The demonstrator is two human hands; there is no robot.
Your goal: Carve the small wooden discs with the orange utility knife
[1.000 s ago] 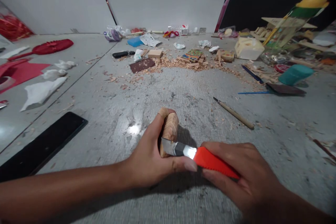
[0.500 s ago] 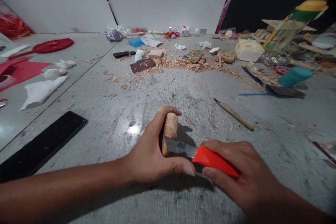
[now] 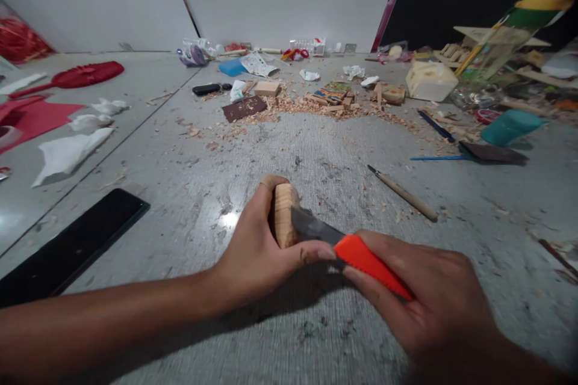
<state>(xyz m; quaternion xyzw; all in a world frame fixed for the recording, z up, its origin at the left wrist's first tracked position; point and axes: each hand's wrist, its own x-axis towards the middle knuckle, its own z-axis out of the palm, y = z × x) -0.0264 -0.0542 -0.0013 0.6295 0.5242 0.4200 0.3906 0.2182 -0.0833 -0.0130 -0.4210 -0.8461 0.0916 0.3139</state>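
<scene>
Low in the middle of the frame, the left hand wraps around a short, pale wooden cylinder with visible grain, its fingers curled over the far end and its thumb stretched out toward the blade. The right hand, at the lower right, is closed on the orange plastic handle of a utility knife; the knife's grey metal blade lies against the right side of the wooden piece. Wood and hands sit just above the scuffed grey floor.

To the right of the hands, apart from them, lies a slim wooden-handled carving tool. At the left edge, a flat black slab lies at an angle. Farther back, across the upper middle of the frame, a heap of light wood shavings spreads among small blocks and a dark brown rectangular sheet. A teal plastic container lies on its side at the upper right, and red paper with crumpled white tissue occupies the upper left.
</scene>
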